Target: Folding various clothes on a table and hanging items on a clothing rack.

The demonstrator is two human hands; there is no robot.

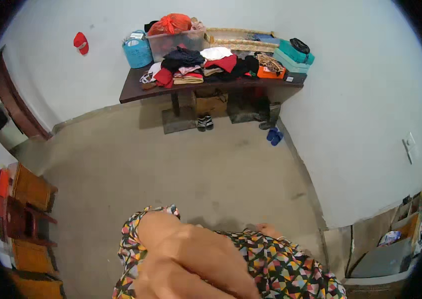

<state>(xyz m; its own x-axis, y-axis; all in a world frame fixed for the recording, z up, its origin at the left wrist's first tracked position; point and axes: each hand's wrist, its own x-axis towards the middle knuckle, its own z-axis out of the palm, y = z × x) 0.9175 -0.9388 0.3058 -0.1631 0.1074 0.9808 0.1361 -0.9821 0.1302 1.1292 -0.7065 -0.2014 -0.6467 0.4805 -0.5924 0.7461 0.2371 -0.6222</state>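
Bare skin of my arms and hands (196, 250) fills the bottom middle of the view, blurred and overlapping. It rests close over colourful patterned fabric (285, 258) on my legs. Where one hand ends and the other begins cannot be made out, and fingers are not distinct. No object shows in either hand. A bare foot (269, 230) appears past the fabric, above the concrete floor (173, 168). Ahead stands a dark wooden table (132, 91) bearing piles of folded clothes (188, 71).
On the table are a blue basket (137, 54), a clear plastic bin (177, 40) and shoe boxes (293, 65). Beneath sit a cardboard box (211, 102), sandals (205, 123) and boots (270, 116). Blue slippers (274, 136) lie by the right wall. Wooden chairs (33, 187) line the left.
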